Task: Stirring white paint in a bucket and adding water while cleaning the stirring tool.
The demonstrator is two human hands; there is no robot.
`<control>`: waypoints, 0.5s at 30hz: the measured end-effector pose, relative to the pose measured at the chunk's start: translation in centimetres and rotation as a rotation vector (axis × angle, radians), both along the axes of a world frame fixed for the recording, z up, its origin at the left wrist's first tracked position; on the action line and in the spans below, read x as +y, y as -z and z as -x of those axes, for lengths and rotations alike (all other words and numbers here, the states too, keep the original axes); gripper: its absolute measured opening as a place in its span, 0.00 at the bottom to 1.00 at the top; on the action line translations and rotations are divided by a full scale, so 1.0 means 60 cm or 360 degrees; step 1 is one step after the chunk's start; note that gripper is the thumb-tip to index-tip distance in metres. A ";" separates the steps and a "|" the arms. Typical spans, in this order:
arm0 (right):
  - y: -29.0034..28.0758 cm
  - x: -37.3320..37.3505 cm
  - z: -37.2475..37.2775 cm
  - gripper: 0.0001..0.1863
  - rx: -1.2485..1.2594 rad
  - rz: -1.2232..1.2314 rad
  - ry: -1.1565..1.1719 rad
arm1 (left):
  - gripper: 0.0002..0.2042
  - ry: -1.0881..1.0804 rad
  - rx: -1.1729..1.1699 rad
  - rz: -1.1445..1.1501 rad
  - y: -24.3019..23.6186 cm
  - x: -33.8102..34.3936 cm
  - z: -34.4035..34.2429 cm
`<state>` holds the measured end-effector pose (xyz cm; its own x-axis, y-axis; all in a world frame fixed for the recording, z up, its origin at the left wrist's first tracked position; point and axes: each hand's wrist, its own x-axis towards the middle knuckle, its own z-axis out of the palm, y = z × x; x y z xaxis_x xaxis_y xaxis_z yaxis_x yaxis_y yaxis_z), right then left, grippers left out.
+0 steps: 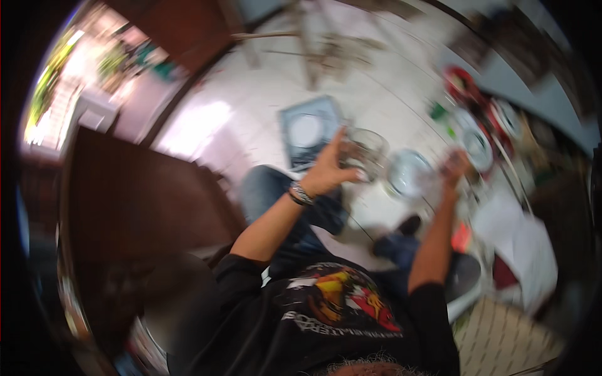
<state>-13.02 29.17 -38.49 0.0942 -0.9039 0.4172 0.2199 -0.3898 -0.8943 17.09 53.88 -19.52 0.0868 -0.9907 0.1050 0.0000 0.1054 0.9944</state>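
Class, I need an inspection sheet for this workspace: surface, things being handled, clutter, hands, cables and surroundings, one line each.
Surface: pale tiled floor with dark joint lines.
Handled things: clear round glass bowl, held; pale-blue round dish just right of it.
Clutter: blue-grey flat square item with a white disc; white crumpled bag-like item at right.
Hands: left hand grips the bowl; right hand too blurred to tell whether it holds anything.
Cables: nothing certain; a thin pale strip at right is too blurred to identify.
Surroundings: large brown panel at left; bright opening with green plants beyond it.
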 end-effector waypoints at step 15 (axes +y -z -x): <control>-0.133 0.063 -0.073 0.23 -0.0117 -0.0508 -0.0160 | 0.51 -0.1298 -0.1169 0.0904 -0.443 0.418 -0.074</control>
<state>-8.66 32.97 -30.53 0.1699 -0.9777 0.1235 0.3112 -0.0657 -0.9481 21.56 78.95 7.07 0.3964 -0.4727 0.7870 -0.8070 0.2293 0.5442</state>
